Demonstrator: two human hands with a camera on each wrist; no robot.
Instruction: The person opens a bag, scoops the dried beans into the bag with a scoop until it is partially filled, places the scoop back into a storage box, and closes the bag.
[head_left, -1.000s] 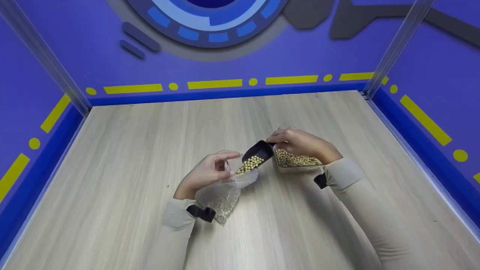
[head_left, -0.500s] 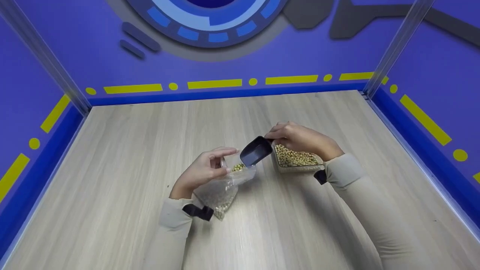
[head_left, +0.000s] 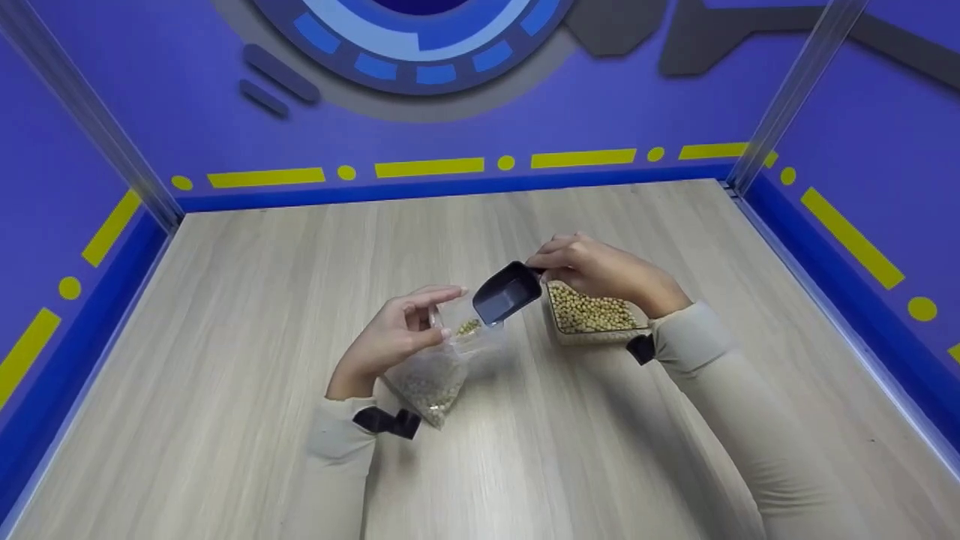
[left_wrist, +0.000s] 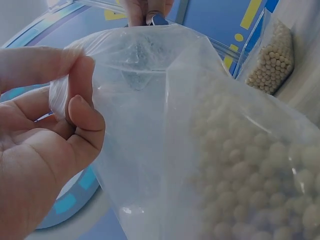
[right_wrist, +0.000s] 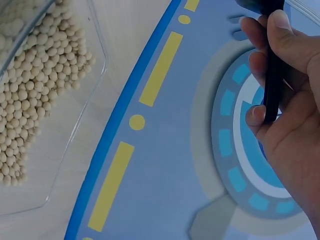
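My left hand pinches the rim of a clear plastic bag and holds its mouth spread. Pale round soybeans fill the lower part of the bag, and a few more lie near its mouth. In my right hand is the handle of a black scoop, gripped between thumb and fingers. The scoop is tilted with its lip at the bag's mouth, and its visible bowl holds no beans. The right wrist view shows the fingers curled round the black handle.
Beneath my right hand a clear rectangular container of soybeans stands on the wood-grain table. Blue walls with yellow marks close off the back and both sides.
The beans in the scoop have slid out into the bag. Both hands have moved slightly up and away, the left one also a little to the left.
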